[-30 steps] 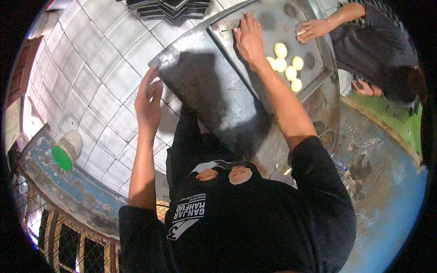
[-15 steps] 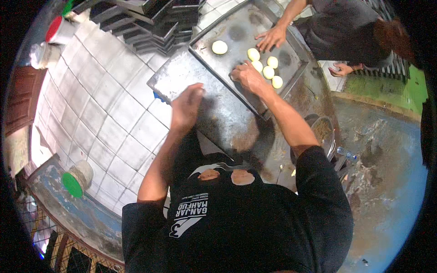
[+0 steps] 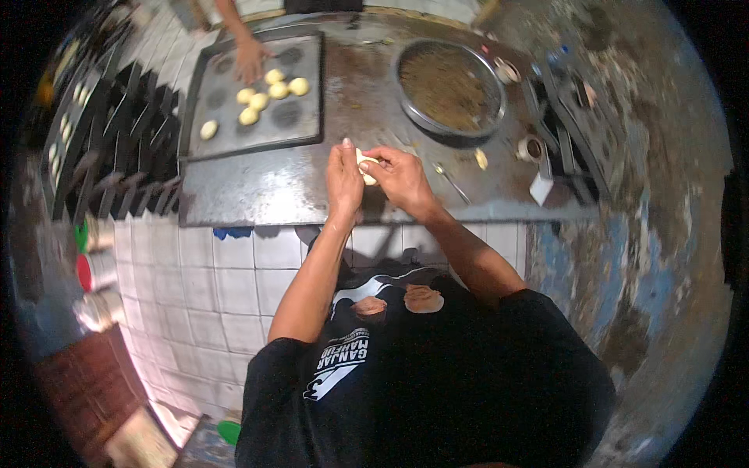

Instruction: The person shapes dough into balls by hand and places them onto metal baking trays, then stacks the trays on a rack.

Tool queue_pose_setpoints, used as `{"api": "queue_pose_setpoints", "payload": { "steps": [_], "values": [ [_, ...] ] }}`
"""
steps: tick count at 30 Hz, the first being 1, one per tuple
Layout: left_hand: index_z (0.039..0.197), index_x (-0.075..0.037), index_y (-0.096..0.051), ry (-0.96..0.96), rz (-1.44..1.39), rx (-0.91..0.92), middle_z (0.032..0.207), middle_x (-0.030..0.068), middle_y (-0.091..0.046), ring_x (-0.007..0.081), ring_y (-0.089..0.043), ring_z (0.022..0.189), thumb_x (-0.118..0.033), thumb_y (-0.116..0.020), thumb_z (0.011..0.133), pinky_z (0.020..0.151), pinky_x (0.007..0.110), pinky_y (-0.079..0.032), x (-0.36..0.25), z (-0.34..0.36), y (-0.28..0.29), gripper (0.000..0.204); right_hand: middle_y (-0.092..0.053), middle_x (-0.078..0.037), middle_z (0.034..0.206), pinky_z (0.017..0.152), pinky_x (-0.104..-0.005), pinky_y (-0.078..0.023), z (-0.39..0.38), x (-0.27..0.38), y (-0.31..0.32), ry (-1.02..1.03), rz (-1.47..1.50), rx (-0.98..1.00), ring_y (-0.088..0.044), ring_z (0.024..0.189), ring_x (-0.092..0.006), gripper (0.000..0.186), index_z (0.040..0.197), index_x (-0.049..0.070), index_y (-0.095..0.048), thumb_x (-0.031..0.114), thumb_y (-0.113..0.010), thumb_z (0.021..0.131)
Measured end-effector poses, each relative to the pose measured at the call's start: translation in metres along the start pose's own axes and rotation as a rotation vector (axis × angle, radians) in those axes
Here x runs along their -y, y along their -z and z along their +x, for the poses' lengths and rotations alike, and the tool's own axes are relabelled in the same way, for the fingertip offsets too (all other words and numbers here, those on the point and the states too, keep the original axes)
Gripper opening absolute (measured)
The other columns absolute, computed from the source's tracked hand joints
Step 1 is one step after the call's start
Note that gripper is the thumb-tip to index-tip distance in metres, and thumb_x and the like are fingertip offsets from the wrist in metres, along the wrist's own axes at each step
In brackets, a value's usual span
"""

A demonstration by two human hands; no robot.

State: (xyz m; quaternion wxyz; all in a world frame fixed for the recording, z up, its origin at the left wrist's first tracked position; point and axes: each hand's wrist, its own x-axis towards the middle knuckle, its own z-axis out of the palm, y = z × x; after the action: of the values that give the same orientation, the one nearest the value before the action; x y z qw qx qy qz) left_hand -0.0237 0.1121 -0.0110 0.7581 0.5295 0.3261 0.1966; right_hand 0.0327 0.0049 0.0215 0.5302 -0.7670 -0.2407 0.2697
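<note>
Where the left hand and right hand meet, above the near part of the table, a pale piece of dough sits between them. Both grasp it: the right thumb and fingers pinch it, while the left steadies its other side with the thumb pointing up; how far the left fingers curl cannot be told. Left of the hands lies a tray with six balls bunched together and a seventh apart, toward the near left corner. A co-worker's hand reaches in over the tray's far side, fingers spread, just beside the bunch; whether it touches the metal is unclear. Right of the tray, a round basin holds brown filling. Nearer, a spoon lies on the table beside a yellow scrap, with a cup farther right.
</note>
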Motion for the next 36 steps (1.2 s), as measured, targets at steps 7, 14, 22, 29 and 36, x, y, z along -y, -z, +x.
{"api": "queue_pose_setpoints", "payload": {
  "steps": [7, 14, 22, 29, 36],
  "values": [
    [0.108, -0.004, -0.059, 0.133, 0.116, 0.091, 0.096, 0.0064, -0.058, 0.0107, -0.052, 0.084, -0.047, -0.048, 0.105, 0.058, 0.031, -0.042, 0.012, -0.03, -0.078, 0.044, -0.069, -0.006, 0.104, 0.086, -0.026, -0.051, -0.05, -0.038, 0.075, 0.008, 0.619, -0.02, -0.064, 0.094, -0.0112, 0.034, 0.128, -0.004, -0.057, 0.006, -0.065, 0.097],
    [0.138, -0.006, -0.052, 0.193, 0.416, 0.414, 0.12, 0.008, -0.064, 0.0197, -0.059, 0.107, -0.016, -0.064, 0.095, 0.093, 0.032, -0.047, 0.094, 0.008, -0.049, 0.046, -0.068, -0.014, 0.099, 0.086, -0.0369, -0.053, 0.005, -0.104, 0.08, 0.257, -0.412, -0.11, -0.067, 0.093, -0.0278, 0.029, 0.116, 0.007, -0.069, 0.024, -0.067, 0.092],
    [0.135, -0.003, -0.046, -0.011, 0.126, 0.499, 0.118, 0.0053, -0.06, 0.0152, -0.058, 0.111, 0.0, -0.081, 0.077, 0.098, 0.029, -0.047, 0.073, 0.125, -0.124, 0.067, -0.069, -0.015, 0.113, 0.091, -0.0427, -0.052, 0.232, -0.203, 0.225, 0.067, -0.618, 0.17, -0.066, 0.104, -0.0336, 0.027, 0.117, 0.006, -0.068, 0.019, -0.058, 0.095],
    [0.132, -0.003, -0.047, 0.081, 0.125, 0.411, 0.117, 0.0058, -0.062, 0.0158, -0.059, 0.109, -0.003, -0.083, 0.076, 0.097, 0.03, -0.047, 0.086, 0.164, -0.121, 0.067, -0.068, -0.016, 0.116, 0.096, -0.0422, -0.05, 0.244, -0.211, 0.231, 0.159, -0.731, 0.54, -0.065, 0.109, -0.0352, 0.032, 0.119, 0.009, -0.066, 0.017, -0.07, 0.088],
    [0.125, -0.005, -0.054, -0.063, 0.251, 0.383, 0.109, 0.0058, -0.067, 0.0152, -0.063, 0.102, -0.009, -0.083, 0.079, 0.092, 0.03, -0.05, 0.068, 0.165, -0.125, 0.056, -0.072, -0.01, 0.104, 0.09, -0.0337, -0.051, 0.226, -0.174, 0.238, -0.056, -0.619, 0.534, -0.068, 0.101, -0.0198, 0.031, 0.118, 0.007, -0.068, 0.019, -0.072, 0.09]
  ]
}}
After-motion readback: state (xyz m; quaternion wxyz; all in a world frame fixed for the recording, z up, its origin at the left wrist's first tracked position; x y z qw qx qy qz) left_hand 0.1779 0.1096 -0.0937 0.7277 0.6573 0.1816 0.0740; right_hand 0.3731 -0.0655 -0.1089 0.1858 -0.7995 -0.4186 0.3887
